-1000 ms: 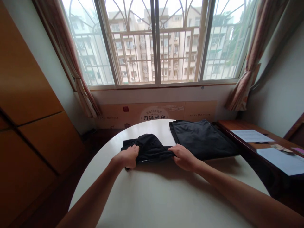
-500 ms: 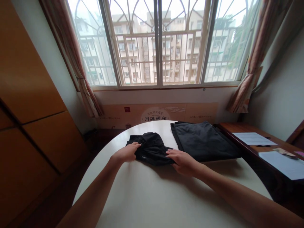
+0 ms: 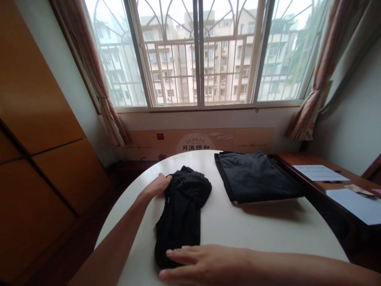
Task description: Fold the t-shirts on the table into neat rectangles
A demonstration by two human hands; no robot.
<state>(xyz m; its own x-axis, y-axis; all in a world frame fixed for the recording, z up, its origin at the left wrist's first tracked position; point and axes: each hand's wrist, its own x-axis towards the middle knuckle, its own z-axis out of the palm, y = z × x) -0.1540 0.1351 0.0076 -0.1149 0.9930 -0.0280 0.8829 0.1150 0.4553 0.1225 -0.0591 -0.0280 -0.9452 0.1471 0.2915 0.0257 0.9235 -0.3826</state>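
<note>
A black garment point(image 3: 181, 214) with a small pale mark on its left edge lies lengthwise on the white round table point(image 3: 262, 234). Its far end is bunched; the near part lies flatter. At the far left edge, my left hand point(image 3: 157, 185) is closed on the fabric. My right hand point(image 3: 205, 262) rests across the near end with fingers stretched out and apart, open, covering part of that end. To the right, a flat folded stack of black cloth point(image 3: 258, 178) lies apart from the garment, near the table's far right edge.
A wooden side table point(image 3: 282, 161) with white papers point(image 3: 320, 173) stands at the right. Behind the table, a printed cardboard panel point(image 3: 143, 139) leans below the barred window point(image 3: 199, 71). Wooden cabinet doors point(image 3: 38, 99) rise on the left.
The bunched garment has been turned and spread out lengthwise towards me. My right hand has moved nearer with its end and flattened out; my left hand has shifted slightly left and away.
</note>
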